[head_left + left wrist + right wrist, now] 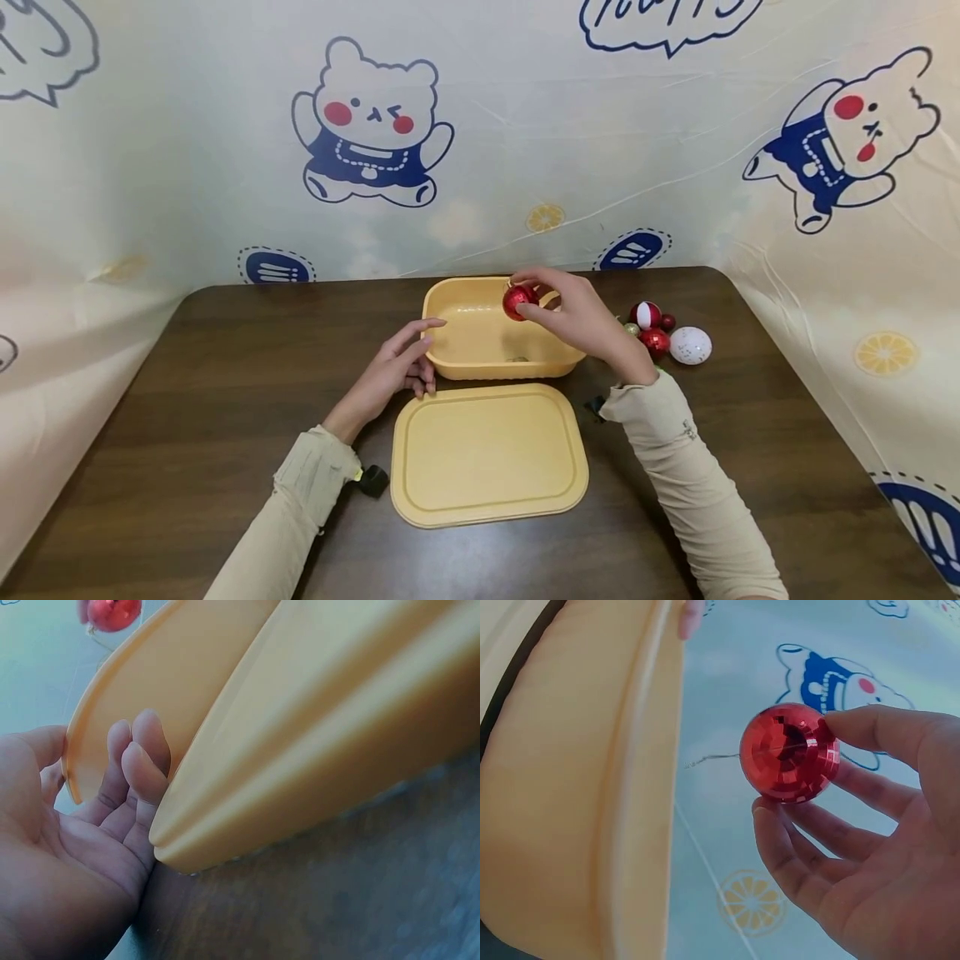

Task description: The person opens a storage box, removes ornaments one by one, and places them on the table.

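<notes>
My right hand [573, 317] pinches a shiny red Christmas bauble [784, 754] between thumb and fingertips, above the yellow box [450, 367]. A thin wire loop sticks out from the bauble in the right wrist view. At the box's left end, my left hand [390, 367] holds the rim with thumb and index finger, while its other fingers curl outside the wall. Nearer to me, the flat yellow lid [491, 454] lies on the table; its ridged edge [315, 772] fills much of the left wrist view. Something small [517, 359] shows inside the box, too small to tell.
Right of the box lie a white speckled ball [691, 346], a red-and-white ball [646, 315], a red bauble [655, 342] and smaller balls. The dark wooden table [187, 433] ends at a patterned cloth [495, 150] hanging behind it.
</notes>
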Demonstrator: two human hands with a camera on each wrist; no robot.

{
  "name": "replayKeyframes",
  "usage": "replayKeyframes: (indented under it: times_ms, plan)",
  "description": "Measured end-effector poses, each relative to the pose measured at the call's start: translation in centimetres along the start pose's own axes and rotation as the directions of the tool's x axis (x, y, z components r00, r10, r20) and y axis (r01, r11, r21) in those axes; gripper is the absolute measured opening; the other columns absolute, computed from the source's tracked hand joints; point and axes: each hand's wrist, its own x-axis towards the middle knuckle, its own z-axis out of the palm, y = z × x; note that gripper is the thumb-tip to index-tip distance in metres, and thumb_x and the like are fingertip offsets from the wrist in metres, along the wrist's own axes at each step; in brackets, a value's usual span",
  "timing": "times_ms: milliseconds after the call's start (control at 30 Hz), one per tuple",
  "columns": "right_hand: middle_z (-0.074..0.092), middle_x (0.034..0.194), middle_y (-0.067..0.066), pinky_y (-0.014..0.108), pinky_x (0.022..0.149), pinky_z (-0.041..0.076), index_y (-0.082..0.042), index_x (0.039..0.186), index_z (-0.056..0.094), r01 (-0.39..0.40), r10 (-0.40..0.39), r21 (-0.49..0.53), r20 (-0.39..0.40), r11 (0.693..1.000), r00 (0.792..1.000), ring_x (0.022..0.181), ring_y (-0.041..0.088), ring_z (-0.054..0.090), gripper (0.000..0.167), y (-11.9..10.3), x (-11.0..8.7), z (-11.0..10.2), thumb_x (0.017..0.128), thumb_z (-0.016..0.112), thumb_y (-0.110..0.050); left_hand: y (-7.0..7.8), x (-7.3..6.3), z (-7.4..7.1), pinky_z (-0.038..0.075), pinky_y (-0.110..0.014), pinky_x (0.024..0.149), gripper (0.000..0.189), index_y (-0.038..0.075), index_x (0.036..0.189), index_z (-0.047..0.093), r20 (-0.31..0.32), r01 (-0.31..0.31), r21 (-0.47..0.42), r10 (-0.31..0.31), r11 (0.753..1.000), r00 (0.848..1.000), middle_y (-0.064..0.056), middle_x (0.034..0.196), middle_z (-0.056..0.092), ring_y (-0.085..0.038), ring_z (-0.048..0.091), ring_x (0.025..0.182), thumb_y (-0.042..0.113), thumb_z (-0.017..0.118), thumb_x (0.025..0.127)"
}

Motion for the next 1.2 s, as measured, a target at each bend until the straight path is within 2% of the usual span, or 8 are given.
replayKeyframes:
  times_ms: [200,433,933,1200]
  plan:
    - [0.066,0.116,0.003,0.039,0.086,0.055,-0.013,0.128,0.063,-0.006,0.007,-0.002,0.013,1.000,1.000,0.105,0.020,0.060,0.036,-0.6,-0.8,-1.0,0.095,0.070,-0.024,0.1,-0.1,0.1,0.053,-0.032,0.051,0.042,0.025,0.146,0.047,-0.012,-0.010,0.000,0.010,1.000,1.000,-0.015,0.074,0.057,-0.028,0.064,0.059,0.039,0.048,0.106]
    - [0.066,0.118,0.005,0.040,0.087,0.055,-0.013,0.129,0.062,-0.075,0.077,-0.029,0.052,0.997,0.996,0.107,0.022,0.060,0.038,0.3,-2.0,-1.5,0.094,0.070,-0.024,0.0,-0.1,-0.1,0.054,-0.033,0.051,0.044,0.024,0.147,0.046,-0.006,-0.009,0.006,0.009,1.000,1.000,-0.015,0.075,0.058,-0.028,0.064,0.060,0.039,0.047,0.106]
    - [0.068,0.117,0.007,0.038,0.082,0.055,-0.012,0.128,0.063,-0.070,0.071,-0.063,0.013,0.996,0.997,0.104,0.022,0.061,0.036,1.8,-3.2,-2.4,0.095,0.070,-0.024,-0.1,0.1,0.1,0.054,-0.033,0.051,0.045,0.023,0.148,0.045,-0.003,0.002,0.002,-0.002,1.000,1.000,-0.015,0.075,0.058,-0.028,0.065,0.060,0.039,0.048,0.105]
    - [0.067,0.118,0.007,0.042,0.086,0.055,-0.011,0.128,0.063,-0.091,0.091,-0.049,0.017,0.995,0.996,0.107,0.023,0.061,0.035,2.2,-3.5,-2.6,0.095,0.069,-0.024,-0.2,0.1,0.0,0.054,-0.033,0.051,0.045,0.024,0.147,0.046,0.000,0.003,0.008,-0.003,1.000,1.000,-0.015,0.075,0.058,-0.028,0.065,0.060,0.040,0.048,0.105]
